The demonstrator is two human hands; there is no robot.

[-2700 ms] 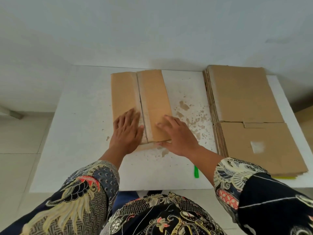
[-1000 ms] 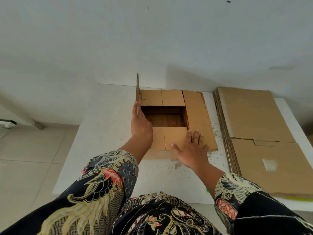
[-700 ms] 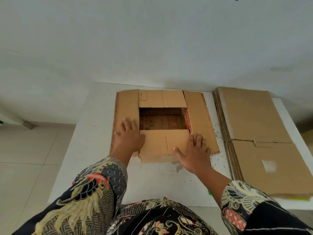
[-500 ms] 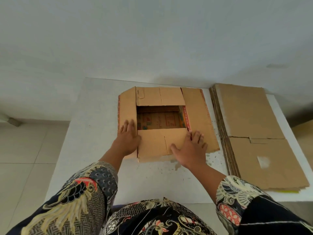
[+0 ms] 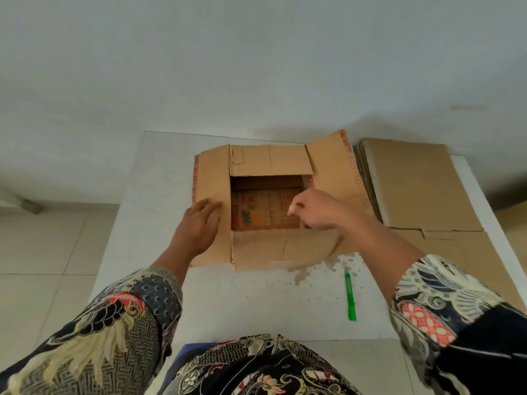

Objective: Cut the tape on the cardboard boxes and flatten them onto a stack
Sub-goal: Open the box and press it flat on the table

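An open cardboard box [image 5: 256, 252] stands in the middle of the white table [image 5: 159, 252], its four top flaps spread outward and a printed bottom showing through the opening. My left hand [image 5: 199, 226] rests flat on the left flap. My right hand [image 5: 316, 212] hovers at the right edge of the opening with loosely curled fingers and holds nothing that I can see. The right flap [image 5: 336, 166] tilts up at its far end. A stack of flattened boxes [image 5: 413, 189] lies on the right of the table.
A green cutter [image 5: 350, 295] lies on the table near the front edge, right of the box. Worn patches mark the tabletop below the box. A white wall stands behind the table, and tiled floor shows to the left.
The closed box top has been opened and all flaps spread out. My right hand left the near flap and moved up to the opening's right edge. The right flap has risen.
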